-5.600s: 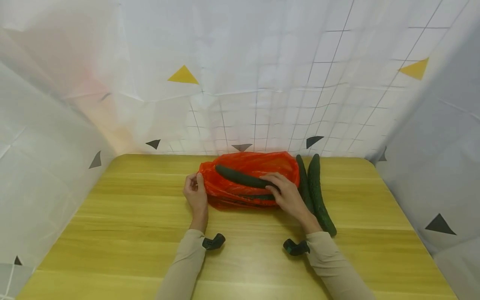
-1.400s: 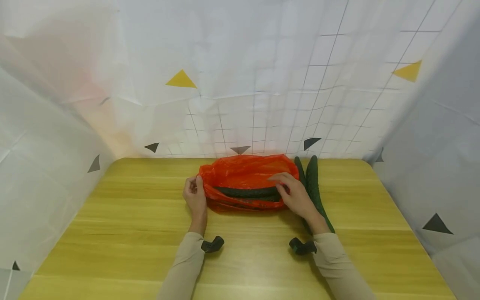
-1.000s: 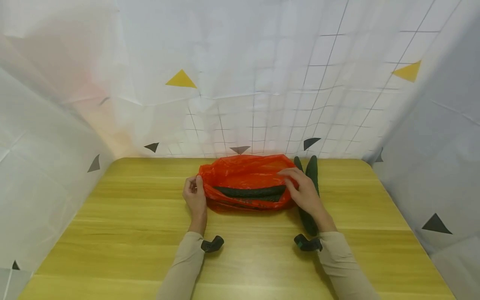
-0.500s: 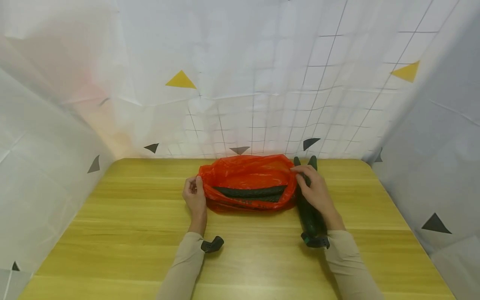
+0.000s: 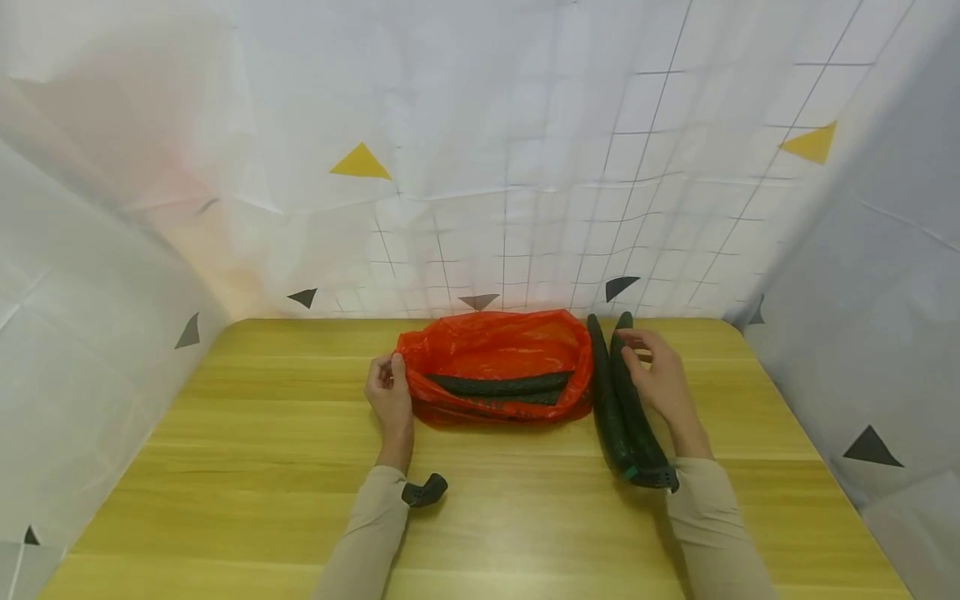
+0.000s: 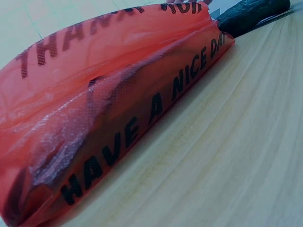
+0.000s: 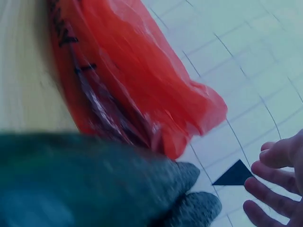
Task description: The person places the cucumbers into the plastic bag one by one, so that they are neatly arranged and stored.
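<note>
Two cucumbers (image 5: 604, 387) (image 5: 637, 412) lie lengthwise, side by side, on the wooden bench (image 5: 285, 467), just to the right of a red plastic bag (image 5: 491, 333). Their far ends stand slightly apart; near the person they come close together, partly covered by the dark wrist camera (image 5: 654, 477) on the right arm. The bag rests on the bench near its far edge, its mouth gaping upward, and two more cucumbers (image 5: 498, 384) (image 5: 528, 399) lie crosswise inside, one behind the other. The left hand (image 5: 390, 398) pinches the bag's left edge between thumb and fingers. The right hand (image 5: 662, 375) is over the far part of the outer cucumber, its fingers loosely bent and a little spread; the right wrist view shows a gap between them and the cucumber tips. Black lettering (image 6: 156, 106) on the bag's front reads "HAVE A NICE DAY". Both arms wear beige sleeves (image 5: 371, 517). A white sheet (image 5: 465, 100) with grid lines hangs behind the bench, marked with yellow triangles (image 5: 362, 162) and dark ones (image 5: 303, 297).
</note>
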`<state>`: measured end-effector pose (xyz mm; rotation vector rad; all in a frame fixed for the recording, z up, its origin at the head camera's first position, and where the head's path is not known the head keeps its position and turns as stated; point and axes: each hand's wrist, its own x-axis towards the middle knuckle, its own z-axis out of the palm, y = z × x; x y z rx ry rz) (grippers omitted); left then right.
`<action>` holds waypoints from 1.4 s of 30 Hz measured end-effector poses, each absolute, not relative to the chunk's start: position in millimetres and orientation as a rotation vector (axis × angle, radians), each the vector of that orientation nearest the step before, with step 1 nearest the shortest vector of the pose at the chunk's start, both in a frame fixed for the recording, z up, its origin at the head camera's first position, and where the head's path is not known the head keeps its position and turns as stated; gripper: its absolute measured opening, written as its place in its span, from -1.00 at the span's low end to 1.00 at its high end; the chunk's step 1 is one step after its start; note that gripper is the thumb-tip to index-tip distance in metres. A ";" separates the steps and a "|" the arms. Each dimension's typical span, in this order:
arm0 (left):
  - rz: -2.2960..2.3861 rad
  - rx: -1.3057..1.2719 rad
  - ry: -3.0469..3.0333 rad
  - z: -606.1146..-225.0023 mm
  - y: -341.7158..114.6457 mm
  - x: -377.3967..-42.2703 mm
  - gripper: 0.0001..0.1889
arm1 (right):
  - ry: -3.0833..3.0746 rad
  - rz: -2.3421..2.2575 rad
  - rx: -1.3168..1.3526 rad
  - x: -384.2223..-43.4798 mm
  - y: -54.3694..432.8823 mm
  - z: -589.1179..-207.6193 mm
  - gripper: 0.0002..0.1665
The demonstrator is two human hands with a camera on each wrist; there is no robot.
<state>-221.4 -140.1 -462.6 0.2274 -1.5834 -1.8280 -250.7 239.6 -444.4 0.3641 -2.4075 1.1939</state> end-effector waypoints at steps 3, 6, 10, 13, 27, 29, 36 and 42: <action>-1.832 0.229 -1.580 -462.3 -140.1 -221.1 -0.72 | -2.466 1.194 0.303 -250.1 247.5 -444.7 -0.65; -1.839 0.231 -1.577 -462.4 -140.2 -220.7 -0.72 | -2.510 1.201 0.262 -248.6 252.7 -444.8 -0.62; -1.846 0.233 -1.576 -463.5 -140.5 -220.3 -0.72 | -2.545 1.240 0.226 -246.2 256.5 -444.8 -0.59; -1.850 0.235 -1.575 -464.3 -140.9 -220.2 -0.72 | -2.587 1.243 0.164 -245.1 258.8 -445.3 -0.57; -1.841 0.235 -1.583 -465.1 -141.5 -221.6 -0.72 | -2.879 1.280 0.045 -241.9 265.1 -443.5 -0.27; -1.845 0.238 -1.583 -465.4 -141.7 -221.8 -0.72 | -2.909 1.278 0.050 -242.3 264.7 -443.2 -0.23; -1.849 0.232 -1.580 -465.5 -141.3 -221.7 -0.72 | -3.009 1.173 0.118 -244.2 263.8 -445.4 -0.17; -1.854 0.230 -1.574 -464.7 -141.0 -221.7 -0.72 | -3.105 1.101 0.119 -244.1 258.7 -442.5 -0.11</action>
